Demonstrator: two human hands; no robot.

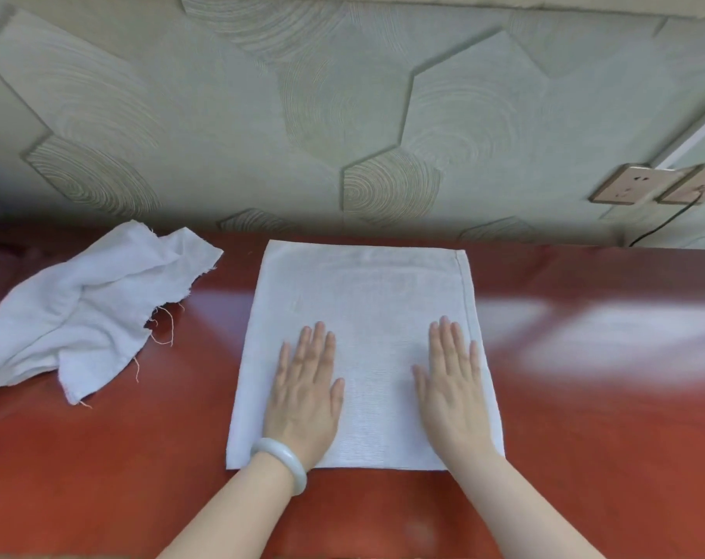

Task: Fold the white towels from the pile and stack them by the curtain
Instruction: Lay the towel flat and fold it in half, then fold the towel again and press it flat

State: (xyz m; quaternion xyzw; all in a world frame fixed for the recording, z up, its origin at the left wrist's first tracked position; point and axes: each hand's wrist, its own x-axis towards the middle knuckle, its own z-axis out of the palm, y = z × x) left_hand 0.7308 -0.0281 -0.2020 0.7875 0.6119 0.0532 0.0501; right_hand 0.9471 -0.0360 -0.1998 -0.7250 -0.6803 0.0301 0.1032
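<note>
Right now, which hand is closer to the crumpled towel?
Left. The left hand lies flat on the flat towel's left half, with bare table between it and the crumpled towel. The right hand lies flat on the right half, farther away.

Text and labels: found none legible.
Brands, numbers, signs: found none legible.
</note>
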